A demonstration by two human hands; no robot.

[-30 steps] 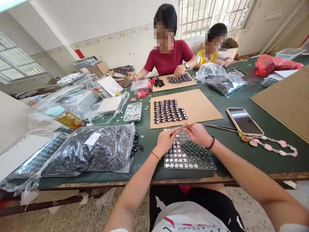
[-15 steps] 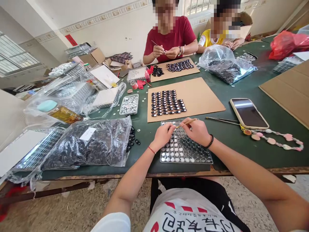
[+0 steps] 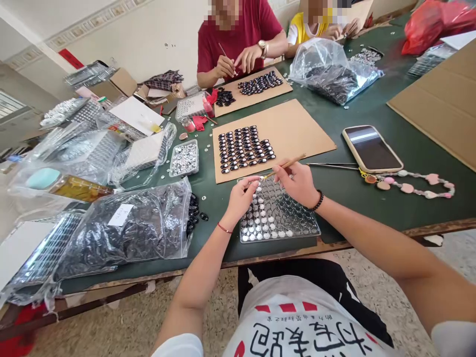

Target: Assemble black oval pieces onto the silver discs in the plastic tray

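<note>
My right hand (image 3: 297,179) is closed around a thin wooden-handled paintbrush (image 3: 292,161), its tip pointing left toward my other fingers. In a pinch, my left hand (image 3: 241,196) grips a small white piece (image 3: 261,178), mostly covered by the fingertips; the brush tip meets it or comes very close. Below both hands lies a clear plastic tray (image 3: 301,229) with round pockets. White round pieces fill pockets on its left and front side. Beyond it, a cardboard sheet (image 3: 297,126) bears rows of black oval pieces (image 3: 243,148) with white centres.
Left stand a bag of black parts (image 3: 126,223), loose black pieces (image 3: 193,213), a tub of small white pieces (image 3: 185,157) and a bottle (image 3: 74,186). Right lie a phone (image 3: 372,148) with a beaded strap and tweezers (image 3: 330,165). Two people sit across, one holding a brush.
The view has shifted and tilted. My hands stay together over the tray, the brush still against or near the pinched piece. The co-worker in red has lowered their hands to their cardboard.
</note>
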